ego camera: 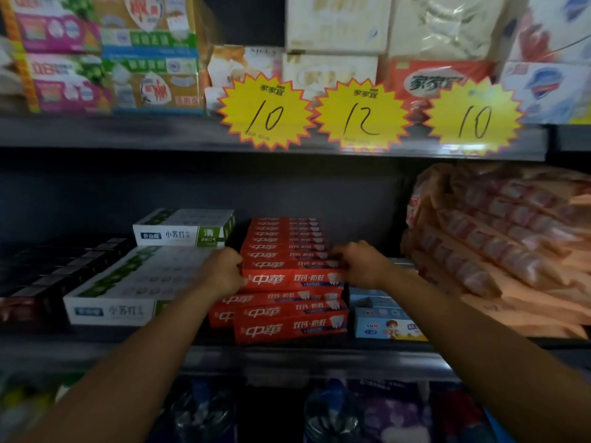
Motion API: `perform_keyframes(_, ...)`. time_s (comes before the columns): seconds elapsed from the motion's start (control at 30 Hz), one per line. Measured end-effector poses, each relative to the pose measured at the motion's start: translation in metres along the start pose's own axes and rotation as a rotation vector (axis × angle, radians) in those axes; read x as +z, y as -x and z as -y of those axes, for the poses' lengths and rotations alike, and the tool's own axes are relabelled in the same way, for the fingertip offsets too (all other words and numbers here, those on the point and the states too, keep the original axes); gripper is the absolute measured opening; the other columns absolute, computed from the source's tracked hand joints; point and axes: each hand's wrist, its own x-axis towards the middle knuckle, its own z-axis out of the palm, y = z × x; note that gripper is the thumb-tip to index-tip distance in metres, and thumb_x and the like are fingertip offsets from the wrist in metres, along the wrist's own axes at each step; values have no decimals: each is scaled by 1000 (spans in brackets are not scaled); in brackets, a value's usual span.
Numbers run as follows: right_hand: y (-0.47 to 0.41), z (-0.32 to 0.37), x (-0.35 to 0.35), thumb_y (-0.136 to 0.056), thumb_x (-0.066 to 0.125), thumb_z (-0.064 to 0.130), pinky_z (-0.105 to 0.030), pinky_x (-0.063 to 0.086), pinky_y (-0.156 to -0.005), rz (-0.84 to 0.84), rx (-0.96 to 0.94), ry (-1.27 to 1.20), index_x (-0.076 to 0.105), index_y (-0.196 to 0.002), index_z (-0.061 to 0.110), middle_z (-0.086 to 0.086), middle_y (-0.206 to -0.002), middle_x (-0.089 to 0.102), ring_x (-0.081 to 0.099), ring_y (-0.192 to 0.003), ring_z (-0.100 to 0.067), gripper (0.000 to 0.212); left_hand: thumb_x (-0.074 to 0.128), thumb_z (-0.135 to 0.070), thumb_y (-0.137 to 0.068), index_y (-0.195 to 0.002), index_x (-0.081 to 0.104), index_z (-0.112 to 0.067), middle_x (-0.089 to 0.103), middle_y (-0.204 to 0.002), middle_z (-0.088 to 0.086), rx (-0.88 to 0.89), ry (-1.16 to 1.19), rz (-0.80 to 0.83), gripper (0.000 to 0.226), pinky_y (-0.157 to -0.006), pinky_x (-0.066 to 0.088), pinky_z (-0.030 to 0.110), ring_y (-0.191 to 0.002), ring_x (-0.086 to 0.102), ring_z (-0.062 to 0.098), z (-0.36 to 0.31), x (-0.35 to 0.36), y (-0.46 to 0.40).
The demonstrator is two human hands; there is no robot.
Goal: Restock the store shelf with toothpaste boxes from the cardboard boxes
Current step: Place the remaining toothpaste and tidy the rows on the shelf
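Head view: we are setting a red toothpaste box (292,279) atop the red stack on the shelf (287,354), left hand (224,273) and right hand (359,266) fingers clamping its ends; next, nudging it flush.

Dim on the middle shelf (287,356), its back wall near black; light falls from above, so the yellow price stars (363,115) at twelve o'clock glow brightest. Soft blur throughout, worst at nine and six o'clock. Wide-angle bend curves the upper shelf edge (128,135); the red boxes (291,279) at centre read sharpest
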Motion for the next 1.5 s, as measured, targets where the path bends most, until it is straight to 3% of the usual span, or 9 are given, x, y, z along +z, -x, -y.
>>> perform_keyframes(0.13, 6, -1, 4, -83, 70, 27, -34, 51, -88, 15, 96, 76, 60, -112, 14, -6, -114, 64, 61, -103, -21, 34, 66, -4, -82, -83, 69, -12, 69, -84, 4, 23, 5, 50, 8, -82, 55, 36, -83, 67, 17, 5, -8, -7)
perform_keyframes(0.3, 10, 11, -7, -87, 65, 32, -32, 46, -90, -24, 82, 164, 59, -119, 17, -3, -121, 62, 57, -111, -21, 36, 55, -1, -87, -73, 58, -12, 61, -82, 5, 2, -18, 51, 18, -67, 48, 29, -76, 59, 16, 20, -16, -17)
perform_keyframes(0.4, 2, 28, -16, -89, 64, 31, -24, 44, -84, 15, 4, 139, 64, -112, 21, 5, -114, 66, 60, -105, -15, 25, 54, -2, -87, -80, 60, -11, 62, -89, 6, -1, -25, 90, 13, -77, 53, 32, -83, 61, 18, 29, -15, -26)
perform_keyframes(0.53, -20, 52, -15, -87, 67, 29, -33, 48, -96, 95, -84, 95, 65, -118, 31, 10, -120, 65, 60, -108, -10, 31, 55, -6, -88, -85, 59, -13, 62, -93, 5, 4, -17, 123, 8, -76, 50, 30, -85, 60, 17, 40, -11, -35)
perform_keyframes(0.67, -35, 71, -9, -90, 63, 24, -33, 45, -101, 133, -116, 118, 61, -125, 27, 7, -129, 59, 55, -117, -12, 36, 55, -9, -89, -102, 60, -11, 62, -101, 6, -12, 20, 161, 14, -86, 52, 35, -91, 60, 19, 48, -7, -40)
perform_keyframes(0.83, -44, 79, 3, -89, 63, 24, -36, 45, -101, 170, -131, 138, 61, -123, 28, 6, -129, 59, 55, -115, -14, 35, 50, -6, -92, -90, 56, -10, 56, -83, 2, 28, 27, 195, 8, -76, 46, 29, -84, 56, 17, 46, -1, -40)
perform_keyframes(1.07, -45, 80, 3, -89, 62, 22, -36, 46, -100, 182, -141, 161, 62, -123, 25, 6, -126, 61, 56, -113, -14, 34, 55, -9, -90, -94, 63, -10, 64, -91, 5, 47, 49, 170, 9, -78, 51, 31, -84, 62, 17, 52, 4, -40)
perform_keyframes(1.3, -50, 78, 3, -87, 64, 27, -38, 48, -97, 176, -123, 151, 61, -122, 29, 6, -124, 61, 58, -110, -14, 35, 55, -10, -92, -81, 54, -15, 58, -83, 2, 30, 20, 158, 12, -74, 45, 29, -79, 56, 15, 47, 4, -37)
perform_keyframes(1.5, -56, 80, 8, -89, 62, 23, -40, 48, -97, 174, -112, 182, 63, -121, 24, 1, -124, 61, 57, -111, -17, 33, 53, -8, -92, -86, 58, -11, 61, -85, 3, 23, 74, 220, 8, -72, 46, 28, -75, 57, 13, 48, -1, -34)
